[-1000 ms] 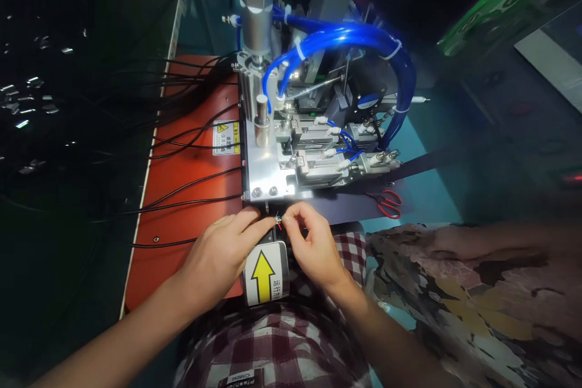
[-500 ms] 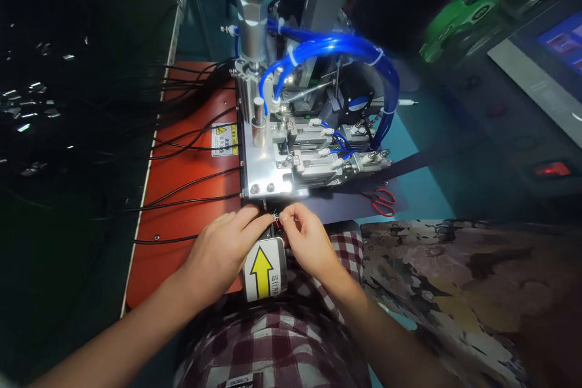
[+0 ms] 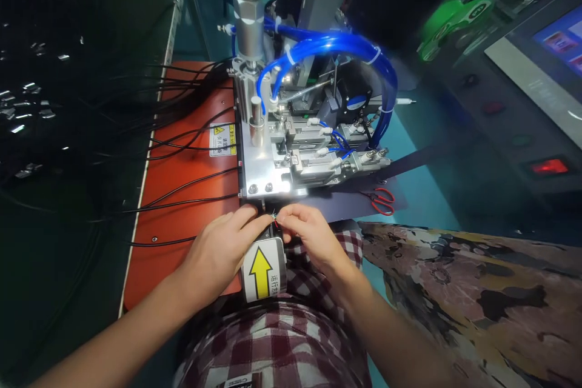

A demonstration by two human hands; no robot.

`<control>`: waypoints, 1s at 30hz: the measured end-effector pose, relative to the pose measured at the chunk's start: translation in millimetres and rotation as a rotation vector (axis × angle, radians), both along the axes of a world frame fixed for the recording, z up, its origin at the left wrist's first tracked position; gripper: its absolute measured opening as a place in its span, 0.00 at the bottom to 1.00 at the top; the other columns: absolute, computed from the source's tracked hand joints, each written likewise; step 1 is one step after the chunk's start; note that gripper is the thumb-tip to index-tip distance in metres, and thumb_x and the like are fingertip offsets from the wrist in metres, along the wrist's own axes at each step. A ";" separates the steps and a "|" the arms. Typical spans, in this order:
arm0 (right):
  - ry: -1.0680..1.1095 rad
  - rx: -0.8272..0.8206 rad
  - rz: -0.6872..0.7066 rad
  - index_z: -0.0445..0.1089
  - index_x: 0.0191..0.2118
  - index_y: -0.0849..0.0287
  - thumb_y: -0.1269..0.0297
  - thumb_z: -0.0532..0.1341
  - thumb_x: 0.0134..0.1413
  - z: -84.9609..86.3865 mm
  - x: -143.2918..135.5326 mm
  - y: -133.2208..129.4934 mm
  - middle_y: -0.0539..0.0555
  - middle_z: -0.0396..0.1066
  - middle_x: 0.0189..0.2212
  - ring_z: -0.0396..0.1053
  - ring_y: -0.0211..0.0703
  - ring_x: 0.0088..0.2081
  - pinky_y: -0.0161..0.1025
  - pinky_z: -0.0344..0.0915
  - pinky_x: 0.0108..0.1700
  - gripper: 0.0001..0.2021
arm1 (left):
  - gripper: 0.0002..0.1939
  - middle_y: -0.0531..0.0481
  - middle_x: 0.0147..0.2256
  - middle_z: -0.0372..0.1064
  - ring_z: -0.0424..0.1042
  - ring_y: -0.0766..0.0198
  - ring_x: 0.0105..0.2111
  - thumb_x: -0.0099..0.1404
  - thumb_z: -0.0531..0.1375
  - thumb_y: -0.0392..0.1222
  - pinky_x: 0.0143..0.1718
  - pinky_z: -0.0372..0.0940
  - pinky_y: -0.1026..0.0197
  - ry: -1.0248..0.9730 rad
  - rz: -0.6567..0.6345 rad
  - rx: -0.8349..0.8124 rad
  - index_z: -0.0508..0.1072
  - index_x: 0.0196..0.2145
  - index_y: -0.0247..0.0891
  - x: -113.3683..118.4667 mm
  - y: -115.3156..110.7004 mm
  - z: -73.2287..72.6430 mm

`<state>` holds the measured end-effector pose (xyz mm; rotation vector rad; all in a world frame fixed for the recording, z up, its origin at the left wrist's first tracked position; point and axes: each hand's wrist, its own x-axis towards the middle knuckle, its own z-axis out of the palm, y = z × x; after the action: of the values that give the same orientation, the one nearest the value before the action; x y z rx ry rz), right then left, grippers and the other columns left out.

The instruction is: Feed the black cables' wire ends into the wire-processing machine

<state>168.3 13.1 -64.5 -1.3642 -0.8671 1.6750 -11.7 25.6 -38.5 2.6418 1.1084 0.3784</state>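
Observation:
Fine coloured wire ends (image 3: 275, 219), one of them red, show between the fingertips of both hands, just in front of the machine. My left hand (image 3: 227, 236) is closed, thumb and forefinger pinching beside the wires; a black cable (image 3: 175, 242) runs in under it from the left. My right hand (image 3: 311, 233) pinches the same wires from the other side with thumb and forefinger. How each wire lies between the fingers is too small to tell. Below the hands is a white plate with a yellow arrow (image 3: 261, 270).
A metal machine (image 3: 264, 163) with blue air tubes (image 3: 336, 42) stands just beyond the hands. Several black cables cross the orange board (image 3: 182, 179) at left. Red-handled scissors or snips (image 3: 382, 200) lie at right. Patterned cloth (image 3: 454, 279) hangs at lower right, near a control panel (image 3: 518, 73).
My right hand has shifted slightly, its fingers turning at the wires. My left hand keeps its pinch. The whole view has moved a little, and the patterned cloth at right has changed shape.

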 end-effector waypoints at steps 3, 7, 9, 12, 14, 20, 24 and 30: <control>-0.035 -0.009 0.002 0.67 0.25 0.60 0.63 0.61 0.47 2.4 0.7 1.8 0.45 0.63 0.15 0.60 0.35 0.18 0.34 0.56 0.24 0.07 | 0.16 0.44 0.37 0.70 0.71 0.59 0.32 0.65 0.51 0.32 0.30 0.68 0.60 0.001 -0.012 0.003 0.71 0.48 0.37 -1.0 0.2 -2.1; -0.181 0.032 0.019 0.67 0.26 0.60 0.66 0.60 0.45 5.9 3.7 4.8 0.45 0.65 0.16 0.64 0.37 0.19 0.33 0.56 0.23 0.03 | 0.17 0.43 0.38 0.69 0.70 0.58 0.32 0.66 0.50 0.31 0.30 0.68 0.59 0.022 -0.027 0.036 0.70 0.50 0.36 -2.7 0.2 -5.3; -0.184 0.016 0.063 0.68 0.25 0.60 0.68 0.59 0.45 6.0 5.6 6.6 0.46 0.65 0.15 0.64 0.37 0.19 0.32 0.56 0.23 0.03 | 0.18 0.42 0.39 0.69 0.70 0.57 0.33 0.66 0.49 0.31 0.31 0.68 0.58 0.015 -0.034 0.029 0.69 0.51 0.35 -3.5 0.0 -6.2; -0.127 -0.013 0.112 0.67 0.24 0.61 0.68 0.57 0.47 5.5 6.6 7.2 0.46 0.64 0.14 0.62 0.36 0.18 0.33 0.57 0.23 0.05 | 0.18 0.42 0.38 0.68 0.70 0.57 0.31 0.66 0.48 0.32 0.29 0.67 0.57 0.007 -0.044 0.019 0.69 0.51 0.35 -4.1 -0.3 -6.8; -0.217 0.057 0.077 0.67 0.26 0.60 0.68 0.57 0.48 6.0 6.2 5.6 0.46 0.65 0.15 0.64 0.37 0.19 0.33 0.58 0.24 0.04 | 0.18 0.42 0.37 0.67 0.70 0.56 0.31 0.66 0.47 0.32 0.29 0.67 0.57 0.008 -0.046 0.022 0.69 0.51 0.35 -3.9 -0.3 -6.9; -0.304 0.039 0.027 0.68 0.28 0.61 0.64 0.59 0.51 4.5 8.9 -2.0 0.49 0.68 0.20 0.67 0.39 0.21 0.34 0.61 0.24 0.06 | 0.18 0.42 0.37 0.67 0.70 0.56 0.31 0.66 0.48 0.31 0.29 0.67 0.57 -0.020 -0.047 0.009 0.69 0.51 0.34 -1.7 1.4 -6.5; -0.348 0.157 -0.090 0.69 0.31 0.61 0.62 0.60 0.53 3.2 6.5 -6.6 0.51 0.69 0.26 0.66 0.38 0.23 0.34 0.62 0.24 0.07 | 0.18 0.42 0.37 0.68 0.70 0.55 0.31 0.66 0.48 0.31 0.29 0.68 0.55 -0.033 -0.043 0.016 0.70 0.50 0.34 -1.7 1.1 -6.3; -0.537 0.348 -0.022 0.67 0.28 0.59 0.66 0.57 0.57 6.8 -4.4 -6.9 0.49 0.66 0.24 0.62 0.37 0.25 0.34 0.59 0.28 0.07 | 0.18 0.41 0.37 0.69 0.72 0.54 0.32 0.65 0.49 0.29 0.30 0.70 0.55 -0.055 -0.040 -0.001 0.71 0.49 0.32 -2.3 0.9 -5.3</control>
<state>163.8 6.1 -57.7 -1.5832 -1.3672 1.0760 -14.0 26.5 -43.7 2.6321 1.0367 0.4393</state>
